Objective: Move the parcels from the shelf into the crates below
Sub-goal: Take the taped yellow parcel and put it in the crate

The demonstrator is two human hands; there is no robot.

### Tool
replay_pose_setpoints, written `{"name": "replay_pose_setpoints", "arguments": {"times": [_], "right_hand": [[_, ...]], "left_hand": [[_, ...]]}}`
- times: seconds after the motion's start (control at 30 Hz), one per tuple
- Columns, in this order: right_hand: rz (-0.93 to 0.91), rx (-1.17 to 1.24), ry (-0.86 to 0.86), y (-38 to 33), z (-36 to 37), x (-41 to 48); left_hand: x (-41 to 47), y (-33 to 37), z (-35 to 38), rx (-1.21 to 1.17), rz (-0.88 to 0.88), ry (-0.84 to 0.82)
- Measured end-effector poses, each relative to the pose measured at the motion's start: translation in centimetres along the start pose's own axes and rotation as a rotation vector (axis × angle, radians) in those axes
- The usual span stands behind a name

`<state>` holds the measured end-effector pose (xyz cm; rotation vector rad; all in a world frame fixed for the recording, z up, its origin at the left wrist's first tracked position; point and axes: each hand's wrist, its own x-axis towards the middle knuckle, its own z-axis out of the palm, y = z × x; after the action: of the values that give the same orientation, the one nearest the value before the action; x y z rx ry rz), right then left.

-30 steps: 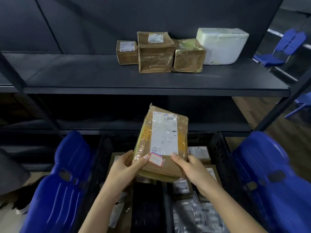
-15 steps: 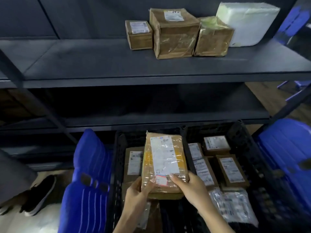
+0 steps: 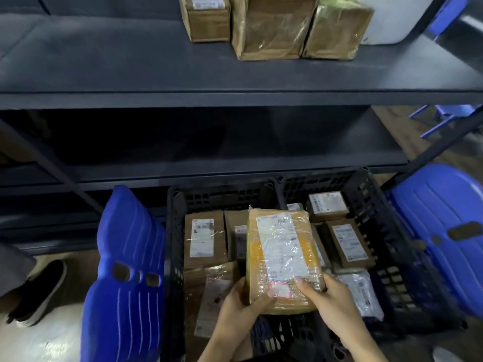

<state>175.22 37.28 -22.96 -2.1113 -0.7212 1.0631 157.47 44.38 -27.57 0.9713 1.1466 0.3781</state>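
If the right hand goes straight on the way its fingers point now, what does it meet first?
The brown tape-wrapped parcel with a white label, which the right hand grips; past it, probably the left hand, depth unclear.

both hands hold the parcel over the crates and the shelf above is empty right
No: the head view shows three brown cardboard boxes and a white foam box on the dark shelf. Left hand and right hand hold the taped brown parcel over the black crates.
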Motion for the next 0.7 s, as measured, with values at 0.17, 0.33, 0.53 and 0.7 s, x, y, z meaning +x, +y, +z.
{"name": "replay_pose_setpoints", "arguments": {"times": [0.17, 0.33, 0.53, 0.7], "right_hand": [[0.031, -0.053, -0.026, 1.0, -0.5, -1.0], [0.002, -0.164, -0.087, 1.5, 0.2, -1.8], [-0.028, -0.384, -0.015, 2.0, 1.5, -3.4], [-0.077, -0.454, -0.004, 1.9, 2.7, -3.7]], "left_hand": [[-1.1, -0.6, 1.0, 0.052, 0.045, 0.013], [-2.0, -2.7, 0.2, 0.102, 0.059, 0.051], [-2.2, -5.2, -0.9, 0.229, 0.048, -0.002], [-2.0, -6.3, -1.4, 0.331, 0.024, -0.058]]}}
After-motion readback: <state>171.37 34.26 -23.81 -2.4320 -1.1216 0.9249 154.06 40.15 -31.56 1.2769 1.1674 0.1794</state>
